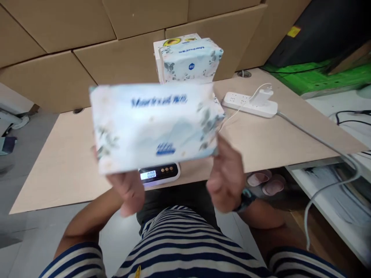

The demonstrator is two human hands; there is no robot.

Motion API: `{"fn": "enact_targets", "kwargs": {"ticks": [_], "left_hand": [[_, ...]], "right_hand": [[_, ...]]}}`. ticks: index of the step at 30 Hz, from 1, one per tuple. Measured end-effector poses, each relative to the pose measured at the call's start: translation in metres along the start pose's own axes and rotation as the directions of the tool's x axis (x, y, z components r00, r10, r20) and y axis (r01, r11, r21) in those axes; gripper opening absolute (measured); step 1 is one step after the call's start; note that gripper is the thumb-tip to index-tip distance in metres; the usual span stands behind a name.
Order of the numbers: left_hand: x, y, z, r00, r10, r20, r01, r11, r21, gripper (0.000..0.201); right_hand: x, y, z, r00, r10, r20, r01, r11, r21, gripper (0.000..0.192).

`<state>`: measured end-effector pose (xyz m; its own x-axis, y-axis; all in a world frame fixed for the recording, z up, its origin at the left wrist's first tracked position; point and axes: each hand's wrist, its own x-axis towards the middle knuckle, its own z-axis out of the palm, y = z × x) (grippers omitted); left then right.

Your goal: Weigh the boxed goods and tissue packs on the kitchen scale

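Nearest the camera, a striped shirt (pixel 179 247) fills the bottom edge at six o'clock. Just above it, the left hand (pixel 127 191) and right hand (pixel 224 177) each grip a lower corner of a tissue pack (pixel 155 125), held up in the air at the picture's centre. The pack is a soft white and pale blue wrapper with leaf prints at its sides and blue lettering across the top; motion blur leaves the lettering unreadable. A dark watch (pixel 246 199) sits on the right wrist.

The pack hides most of a small scale (pixel 159 172) on the table (pixel 58 162) beneath it; only the scale's front strip shows, its lit display reading zero.

Towards two o'clock, a white power strip (pixel 249 104) lies on the table with a charger plugged in. At twelve o'clock, a second tissue pack (pixel 189 60) rests against a printed carton (pixel 176 40), largely covered by it. Behind, cardboard boxes (pixel 87 38) are stacked as a wall.
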<state>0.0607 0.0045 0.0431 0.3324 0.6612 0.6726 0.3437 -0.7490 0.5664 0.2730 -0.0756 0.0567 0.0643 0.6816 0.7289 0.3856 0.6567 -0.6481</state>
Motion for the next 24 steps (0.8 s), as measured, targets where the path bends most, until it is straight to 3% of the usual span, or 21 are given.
{"fn": "enact_targets", "kwargs": {"ticks": [2,3,4,6,8,10,13,16,19,24], "left_hand": [[-0.029,0.004,-0.025,0.972,0.11,-0.209,-0.104,0.994,0.043,0.104],[-0.045,0.006,-0.036,0.954,0.117,-0.275,-0.107,0.993,0.052,0.096],[-0.061,0.006,-0.044,0.96,0.055,-0.275,-0.048,0.998,0.034,0.091],[-0.09,0.003,-0.054,0.972,-0.199,-0.123,0.193,0.979,-0.057,0.09],[-0.108,-0.005,-0.057,0.936,-0.348,0.051,0.352,0.928,-0.126,0.096],[-0.114,-0.014,-0.057,0.921,-0.352,0.165,0.377,0.912,-0.159,0.102],[-0.109,-0.025,-0.052,0.932,-0.259,0.254,0.315,0.925,-0.212,0.106],[-0.104,-0.028,-0.046,0.918,-0.295,0.266,0.355,0.909,-0.219,0.115],[-0.103,-0.025,-0.041,0.896,-0.391,0.21,0.434,0.871,-0.231,0.121],[-0.103,-0.025,-0.041,0.887,-0.414,0.204,0.46,0.826,-0.325,0.106]], "right_hand": [[-0.018,0.002,0.01,0.984,-0.097,0.151,0.089,0.994,0.057,0.073],[-0.026,0.005,0.015,0.969,-0.133,0.209,0.122,0.99,0.063,0.076],[-0.033,0.011,0.021,0.954,-0.151,0.258,0.144,0.988,0.047,0.081],[-0.043,0.023,0.031,0.927,-0.149,0.343,0.17,0.985,-0.033,0.089],[-0.049,0.036,0.037,0.912,-0.123,0.392,0.182,0.976,-0.117,0.092],[-0.05,0.047,0.036,0.911,-0.099,0.399,0.175,0.972,-0.157,0.095],[-0.045,0.059,0.029,0.92,-0.034,0.392,0.111,0.978,-0.177,0.097],[-0.038,0.067,0.019,0.901,0.101,0.422,-0.015,0.979,-0.203,0.092],[-0.035,0.07,0.015,0.857,0.224,0.465,-0.125,0.964,-0.234,0.091],[-0.046,0.068,0.017,0.867,0.196,0.459,-0.095,0.968,-0.234,0.093]]}}
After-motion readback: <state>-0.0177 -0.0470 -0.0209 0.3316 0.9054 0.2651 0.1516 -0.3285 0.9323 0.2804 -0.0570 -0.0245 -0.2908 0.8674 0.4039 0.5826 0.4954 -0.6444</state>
